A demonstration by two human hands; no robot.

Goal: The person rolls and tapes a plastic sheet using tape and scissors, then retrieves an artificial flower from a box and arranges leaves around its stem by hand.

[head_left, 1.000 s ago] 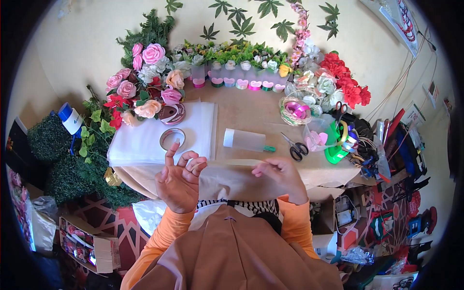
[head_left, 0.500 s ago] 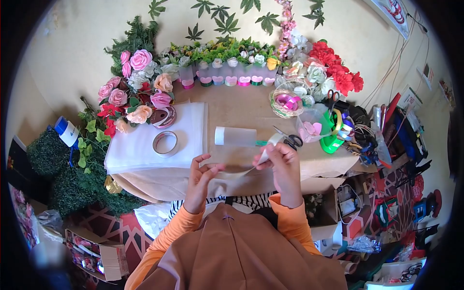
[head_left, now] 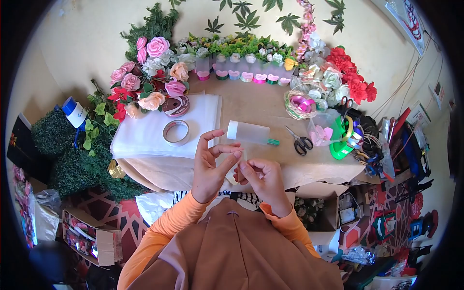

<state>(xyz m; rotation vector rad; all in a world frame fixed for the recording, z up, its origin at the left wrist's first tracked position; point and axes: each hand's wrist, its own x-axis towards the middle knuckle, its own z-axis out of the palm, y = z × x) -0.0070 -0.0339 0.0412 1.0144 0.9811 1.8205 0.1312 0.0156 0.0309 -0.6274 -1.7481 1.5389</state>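
Note:
My left hand [head_left: 211, 166] is raised over the table's front edge, thumb and index finger pinched on a narrow cream ribbon [head_left: 233, 177], its other fingers spread. Close against it, my right hand [head_left: 265, 181] also pinches the ribbon, fingertips nearly meeting. Part of the ribbon is hidden behind the fingers. Just beyond the hands lies a frosted clear cylinder [head_left: 252, 132] on its side, a white band around its left end. A green-handled tool [head_left: 273, 142] lies at its right end. Black-handled scissors [head_left: 303, 145] rest further right, blades apart.
White translucent sheets [head_left: 140, 140] lie at left, bearing a roll of tape [head_left: 176, 133] and a ribbon spool [head_left: 175, 106]. Decorated cylinders with flowers [head_left: 247, 76] line the back. At right are a wicker basket [head_left: 298, 105] and a green tape dispenser [head_left: 342, 150].
My hands have come together; my right hand moved left and down, bringing the stretched ribbon in between the fingers. The ribbon's loose end no longer covers the scissors. The view has shifted slightly.

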